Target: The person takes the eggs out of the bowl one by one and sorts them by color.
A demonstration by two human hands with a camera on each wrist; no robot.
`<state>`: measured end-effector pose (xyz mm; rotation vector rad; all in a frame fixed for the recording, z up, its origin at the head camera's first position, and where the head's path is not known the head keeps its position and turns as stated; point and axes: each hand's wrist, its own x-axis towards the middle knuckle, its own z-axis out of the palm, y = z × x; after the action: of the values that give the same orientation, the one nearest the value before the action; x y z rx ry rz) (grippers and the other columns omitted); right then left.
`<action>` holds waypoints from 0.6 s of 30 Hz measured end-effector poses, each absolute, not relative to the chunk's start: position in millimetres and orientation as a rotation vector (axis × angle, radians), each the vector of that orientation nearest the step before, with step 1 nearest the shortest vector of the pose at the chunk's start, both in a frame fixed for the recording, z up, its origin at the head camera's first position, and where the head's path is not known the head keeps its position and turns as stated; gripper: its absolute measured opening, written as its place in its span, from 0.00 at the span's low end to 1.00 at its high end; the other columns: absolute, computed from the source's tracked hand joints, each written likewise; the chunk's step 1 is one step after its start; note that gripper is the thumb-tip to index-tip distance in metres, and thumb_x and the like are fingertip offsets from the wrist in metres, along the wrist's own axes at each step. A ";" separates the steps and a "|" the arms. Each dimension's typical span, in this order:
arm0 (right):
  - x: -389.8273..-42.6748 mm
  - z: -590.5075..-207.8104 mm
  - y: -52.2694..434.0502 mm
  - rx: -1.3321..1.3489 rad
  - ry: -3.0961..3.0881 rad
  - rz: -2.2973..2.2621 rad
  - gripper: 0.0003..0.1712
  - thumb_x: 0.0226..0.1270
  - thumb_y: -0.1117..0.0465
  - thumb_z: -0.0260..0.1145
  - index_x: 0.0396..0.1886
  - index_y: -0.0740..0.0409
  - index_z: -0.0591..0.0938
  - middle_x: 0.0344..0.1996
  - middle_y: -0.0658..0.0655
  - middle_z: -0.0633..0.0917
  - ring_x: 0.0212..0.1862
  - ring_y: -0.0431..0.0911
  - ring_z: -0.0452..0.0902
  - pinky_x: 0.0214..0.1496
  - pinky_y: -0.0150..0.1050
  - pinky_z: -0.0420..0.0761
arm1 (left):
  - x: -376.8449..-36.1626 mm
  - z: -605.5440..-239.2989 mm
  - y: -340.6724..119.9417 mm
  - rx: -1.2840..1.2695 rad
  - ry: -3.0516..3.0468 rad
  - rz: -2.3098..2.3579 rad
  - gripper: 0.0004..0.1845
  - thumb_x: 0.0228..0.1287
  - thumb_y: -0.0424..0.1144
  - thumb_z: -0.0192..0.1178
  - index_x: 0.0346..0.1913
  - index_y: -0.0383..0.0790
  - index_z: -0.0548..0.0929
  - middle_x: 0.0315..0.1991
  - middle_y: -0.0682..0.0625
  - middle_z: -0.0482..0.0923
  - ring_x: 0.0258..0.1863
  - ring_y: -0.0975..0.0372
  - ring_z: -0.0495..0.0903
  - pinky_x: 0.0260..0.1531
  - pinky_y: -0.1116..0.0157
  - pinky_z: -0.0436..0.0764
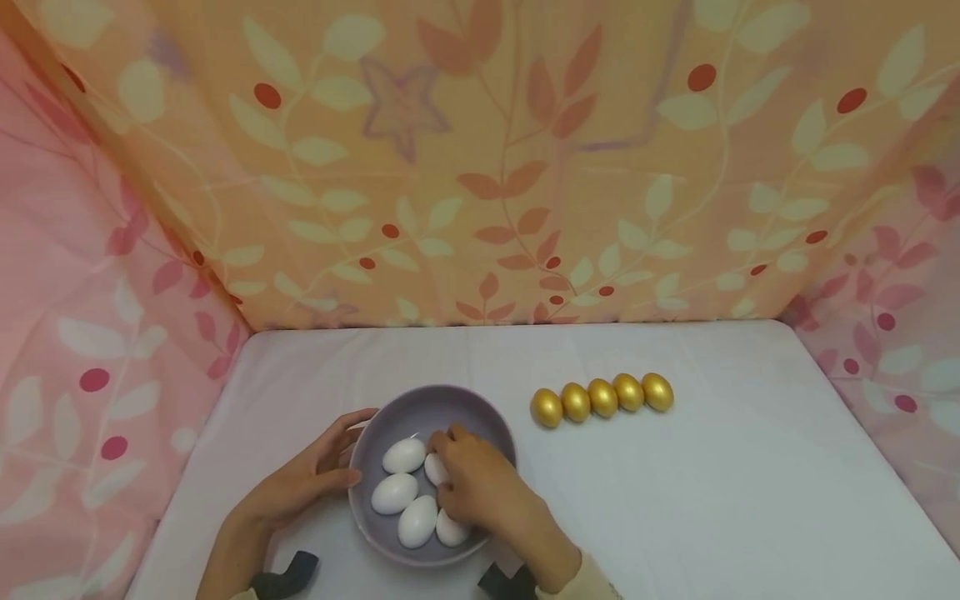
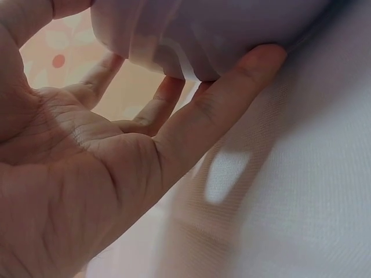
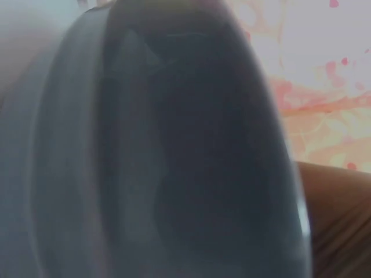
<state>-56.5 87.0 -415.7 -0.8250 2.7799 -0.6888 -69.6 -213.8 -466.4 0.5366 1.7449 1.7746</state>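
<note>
A grey-lilac bowl (image 1: 480,417) stands on the white table near its front edge, with several white eggs (image 1: 403,455) inside. My left hand (image 1: 352,446) cups the bowl's left side, thumb at the rim and fingers round the outer wall. The left wrist view shows those fingers (image 2: 232,87) pressed against the bowl (image 2: 203,35). My right hand (image 1: 444,454) reaches into the bowl from the right, fingers curled over one white egg (image 1: 433,471), which is partly hidden. In the right wrist view the bowl (image 3: 174,174) is only a dark blur.
Several golden eggs (image 1: 602,397) lie in a row on the white tablecloth (image 1: 712,500), to the right of and behind the bowl. Leaf-patterned orange fabric (image 1: 480,167) closes the back, and pink fabric (image 1: 90,375) hangs on both sides.
</note>
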 end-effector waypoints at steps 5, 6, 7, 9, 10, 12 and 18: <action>-55.7 -417.5 89.6 -0.801 2.746 -0.753 0.23 0.55 0.63 0.75 0.53 0.56 0.83 0.43 0.51 0.82 0.41 0.41 0.78 0.46 0.36 0.79 | -66.0 -471.0 -210.1 0.521 1.726 1.784 0.41 0.77 0.26 0.53 0.86 0.48 0.48 0.81 0.37 0.57 0.75 0.69 0.70 0.65 0.67 0.77; -54.5 -418.3 90.9 -0.790 2.739 -0.769 0.23 0.55 0.62 0.75 0.53 0.56 0.83 0.44 0.50 0.82 0.41 0.41 0.78 0.47 0.36 0.80 | -64.4 -472.8 -208.5 0.519 1.718 1.789 0.41 0.77 0.26 0.53 0.85 0.48 0.48 0.81 0.36 0.56 0.75 0.69 0.70 0.66 0.67 0.77; -53.1 -418.9 92.4 -0.780 2.732 -0.785 0.23 0.56 0.61 0.76 0.53 0.56 0.83 0.45 0.50 0.82 0.43 0.41 0.78 0.48 0.36 0.80 | -62.6 -474.5 -207.0 0.513 1.709 1.799 0.41 0.77 0.26 0.53 0.85 0.48 0.48 0.81 0.37 0.57 0.75 0.68 0.70 0.66 0.67 0.77; -52.0 -419.1 95.2 -0.763 2.711 -0.836 0.23 0.57 0.60 0.75 0.53 0.56 0.83 0.48 0.51 0.83 0.47 0.43 0.80 0.52 0.39 0.80 | -59.5 -476.7 -205.0 0.508 1.689 1.817 0.42 0.77 0.26 0.53 0.85 0.47 0.48 0.80 0.37 0.58 0.75 0.67 0.71 0.66 0.66 0.77; -52.5 -418.4 96.3 -0.764 2.703 -0.873 0.23 0.58 0.60 0.74 0.54 0.56 0.83 0.50 0.51 0.84 0.49 0.44 0.81 0.55 0.41 0.80 | -59.2 -477.2 -205.3 0.516 1.685 1.824 0.42 0.77 0.25 0.53 0.85 0.47 0.48 0.80 0.37 0.58 0.75 0.66 0.71 0.66 0.66 0.77; -55.8 -415.5 98.2 -0.785 2.690 -0.952 0.24 0.60 0.59 0.73 0.58 0.56 0.82 0.53 0.52 0.85 0.54 0.46 0.82 0.58 0.44 0.80 | -60.9 -477.2 -206.9 0.534 1.688 1.837 0.41 0.76 0.24 0.52 0.85 0.45 0.48 0.80 0.36 0.59 0.75 0.65 0.71 0.66 0.66 0.78; -65.1 -404.5 104.0 -0.798 2.638 -1.197 0.25 0.65 0.60 0.72 0.62 0.50 0.83 0.52 0.49 0.83 0.51 0.42 0.81 0.55 0.38 0.81 | -69.5 -470.6 -213.4 0.552 1.720 1.828 0.42 0.76 0.23 0.53 0.85 0.45 0.48 0.79 0.38 0.60 0.75 0.65 0.71 0.66 0.67 0.77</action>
<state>-65.1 104.0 -404.5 -0.7978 2.6381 -1.1965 -69.5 -213.4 -470.6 0.5518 1.7203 1.8283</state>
